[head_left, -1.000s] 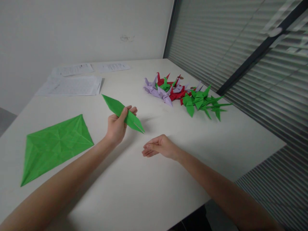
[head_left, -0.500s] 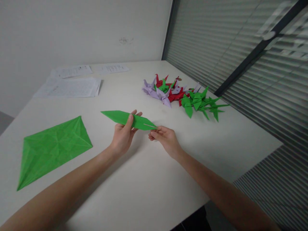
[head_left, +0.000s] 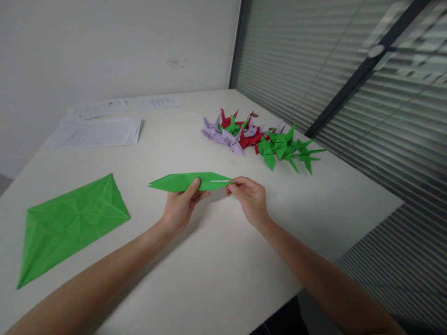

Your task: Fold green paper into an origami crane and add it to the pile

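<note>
Holding 1 folded green origami piece (head_left: 176, 182) above the white table (head_left: 206, 274), clasping its middle in the left grip (head_left: 179, 209) and pinching its slit end in the right grip (head_left: 252, 197). Facing piled purple, red and green origami cranes (head_left: 251, 137) beyond, with a creased green paper sheet (head_left: 75, 221) at left.

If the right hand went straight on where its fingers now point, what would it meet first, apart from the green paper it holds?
The right hand would probably meet the left hand, which grips the same folded green paper nearer its middle; the exact depth is unclear from this view.
</note>
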`<state>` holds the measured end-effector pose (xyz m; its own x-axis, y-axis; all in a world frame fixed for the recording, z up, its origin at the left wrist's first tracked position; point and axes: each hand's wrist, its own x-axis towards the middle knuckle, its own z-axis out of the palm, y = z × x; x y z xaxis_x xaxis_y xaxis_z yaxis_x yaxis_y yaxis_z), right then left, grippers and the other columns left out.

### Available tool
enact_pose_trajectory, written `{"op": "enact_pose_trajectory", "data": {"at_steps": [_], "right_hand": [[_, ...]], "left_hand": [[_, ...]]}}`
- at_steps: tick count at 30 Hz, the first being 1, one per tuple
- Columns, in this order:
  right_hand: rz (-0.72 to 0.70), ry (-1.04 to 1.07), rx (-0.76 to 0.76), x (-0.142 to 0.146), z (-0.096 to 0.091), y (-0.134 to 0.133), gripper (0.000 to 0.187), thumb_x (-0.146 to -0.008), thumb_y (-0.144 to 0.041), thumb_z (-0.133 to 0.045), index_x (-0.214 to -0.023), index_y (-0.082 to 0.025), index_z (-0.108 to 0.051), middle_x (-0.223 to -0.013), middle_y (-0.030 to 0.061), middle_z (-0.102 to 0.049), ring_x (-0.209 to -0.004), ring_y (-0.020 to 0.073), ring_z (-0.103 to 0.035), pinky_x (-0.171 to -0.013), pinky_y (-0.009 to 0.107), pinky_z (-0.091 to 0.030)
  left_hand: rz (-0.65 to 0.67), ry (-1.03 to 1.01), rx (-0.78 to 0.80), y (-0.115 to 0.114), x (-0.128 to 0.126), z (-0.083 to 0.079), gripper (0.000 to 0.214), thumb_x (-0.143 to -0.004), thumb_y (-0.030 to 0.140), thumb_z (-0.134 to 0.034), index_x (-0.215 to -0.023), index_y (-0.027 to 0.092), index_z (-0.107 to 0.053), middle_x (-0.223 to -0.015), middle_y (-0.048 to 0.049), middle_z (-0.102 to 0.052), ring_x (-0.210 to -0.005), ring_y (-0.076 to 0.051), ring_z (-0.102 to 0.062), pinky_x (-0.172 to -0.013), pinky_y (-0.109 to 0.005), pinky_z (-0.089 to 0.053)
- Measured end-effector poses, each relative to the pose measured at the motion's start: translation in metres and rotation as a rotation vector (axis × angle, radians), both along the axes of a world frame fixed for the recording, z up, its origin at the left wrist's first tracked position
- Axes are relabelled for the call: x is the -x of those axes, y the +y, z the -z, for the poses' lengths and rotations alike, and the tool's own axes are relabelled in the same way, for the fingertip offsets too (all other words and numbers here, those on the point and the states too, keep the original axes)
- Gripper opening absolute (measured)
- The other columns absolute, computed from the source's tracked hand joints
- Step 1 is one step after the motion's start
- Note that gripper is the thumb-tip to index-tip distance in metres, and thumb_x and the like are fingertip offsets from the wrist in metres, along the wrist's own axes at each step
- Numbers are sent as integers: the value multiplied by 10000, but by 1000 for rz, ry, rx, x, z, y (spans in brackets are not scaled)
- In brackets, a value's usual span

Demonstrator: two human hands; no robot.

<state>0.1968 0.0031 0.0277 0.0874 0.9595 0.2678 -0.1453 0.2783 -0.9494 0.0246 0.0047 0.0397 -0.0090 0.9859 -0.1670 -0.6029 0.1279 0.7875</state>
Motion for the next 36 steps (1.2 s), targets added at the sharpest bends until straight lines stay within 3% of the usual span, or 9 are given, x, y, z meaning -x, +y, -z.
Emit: {"op": "enact_pose_trajectory", "data": {"at_steps": [5, 14, 19, 24, 29, 36], "right_hand": [[14, 18, -79, -1, 3, 2, 49, -768, -247, -712, -744, -206, -701, -647, -24, -625, -598, 116, -599, -587, 271, -484], [15, 250, 17, 4, 11, 4, 70, -757, -276, -731, -771, -210, -711, -668, -8, -691, -596, 127, -629, -608, 293, -506], [22, 282, 24, 9, 10, 3, 93, -729, -283, -757, -767, -212, -711, -668, -13, -694, -591, 120, -625, -589, 278, -507], [-60, 198, 38, 16, 19, -1, 135, -735, -318, -763, -783, -210, -698, -681, -20, -679, -610, 122, -624, -616, 290, -520], [-108, 154, 82, 16, 19, -3, 173, -724, -330, -776, -807, -204, -691, -724, -7, -694, -633, 125, -633, -657, 304, -525], [-146, 190, 83, 15, 22, -2, 164, -745, -334, -763, -812, -202, -692, -720, -5, -696, -636, 124, -630, -663, 303, -517]], "left_hand": [[20, -21, 0, -2, -2, 1, 381, -588, 275, -903, -884, 145, -701, -901, -27, -737, -744, -135, -697, -667, -240, -625], [-17, 12, -75, -8, -7, 3, 344, -598, 268, -895, -870, 160, -714, -893, -12, -733, -768, -142, -675, -684, -269, -612], [95, 31, -40, -14, -9, 1, 346, -606, 250, -889, -904, 174, -730, -932, -32, -747, -843, -179, -694, -749, -298, -585], [232, 48, -25, -17, -10, 6, 257, -688, 307, -842, -881, 164, -753, -948, -60, -754, -877, -177, -694, -771, -270, -554], [156, 85, -81, -16, -11, 8, 193, -680, 282, -839, -773, 141, -747, -806, -48, -744, -752, -151, -674, -784, -286, -554], [139, 100, -78, -17, -12, 5, 175, -681, 261, -823, -766, 131, -741, -804, -57, -744, -747, -161, -678, -832, -328, -562]]}}
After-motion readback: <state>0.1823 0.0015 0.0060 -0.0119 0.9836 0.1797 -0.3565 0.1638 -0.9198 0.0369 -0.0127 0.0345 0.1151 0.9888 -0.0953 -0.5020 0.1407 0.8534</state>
